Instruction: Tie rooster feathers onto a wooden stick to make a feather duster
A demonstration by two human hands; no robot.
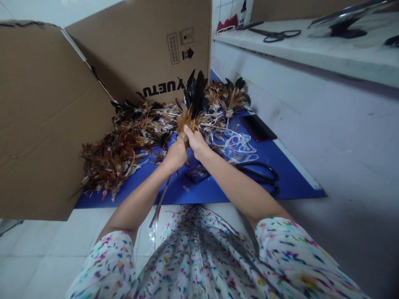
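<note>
Both my hands meet over the blue table (286, 174), closed round a bunch of feathers. Golden-brown feathers (185, 118) fan out above my fingers, with long black ones rising at the back. My left hand (177, 154) is a fist at the base of the bunch, and a thin dark strip (161, 203) hangs below it past the table edge. My right hand (195, 142) grips the bunch from the right, thumb laid on top. Loops of white ribbon (238, 143) lie to the right of my hands. The stems inside my grip are hidden.
Loose brown feathers (109, 162) are heaped at left, and another feather bunch (230, 97) lies at the back. Black-handled scissors (258, 176) and a phone (258, 128) lie at right. Cardboard (140, 45) walls the back and left; a shelf (327, 45) holds more scissors (277, 35).
</note>
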